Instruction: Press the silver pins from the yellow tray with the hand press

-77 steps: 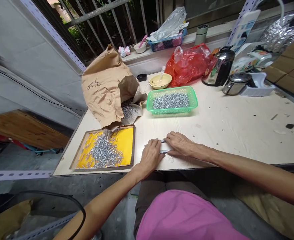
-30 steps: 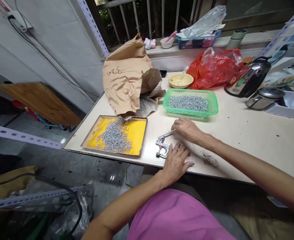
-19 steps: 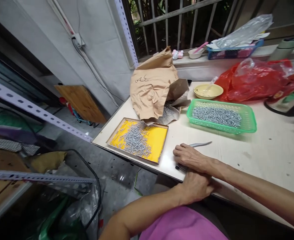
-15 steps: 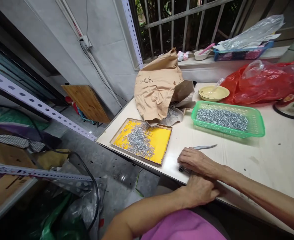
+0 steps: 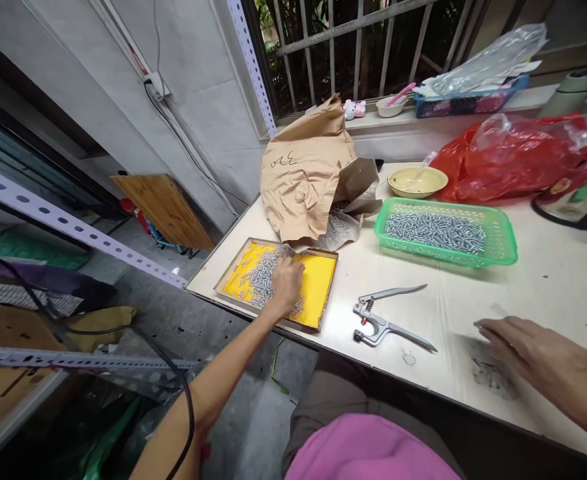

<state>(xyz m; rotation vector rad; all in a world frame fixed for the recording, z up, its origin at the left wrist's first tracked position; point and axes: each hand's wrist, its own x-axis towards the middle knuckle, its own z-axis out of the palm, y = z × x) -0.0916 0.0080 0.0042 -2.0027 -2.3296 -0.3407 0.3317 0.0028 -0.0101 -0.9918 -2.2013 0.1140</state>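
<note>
My left hand reaches into a shallow cardboard tray with a yellow bottom. Its fingers are bent down and bunched on the pile of small silvery metal pieces; the fingertips are hidden. My right hand is over the table at the right, fingers stretched out and holding nothing that I can see. Under it lies a smeared dark patch of small things, too blurred to name. Between the hands, metal hand pliers with a C-shaped jaw and a spring lie with handles spread.
A green plastic basket of similar metal pieces stands behind the pliers. A torn brown paper bag sits behind the tray. Farther back are a yellow bowl and a red plastic bag. The table's front edge runs close to my lap.
My hands were together on the pliers near the table edge. They have let go of them and parted, the left into the tray and the right to the right. The pliers now lie fully visible.
</note>
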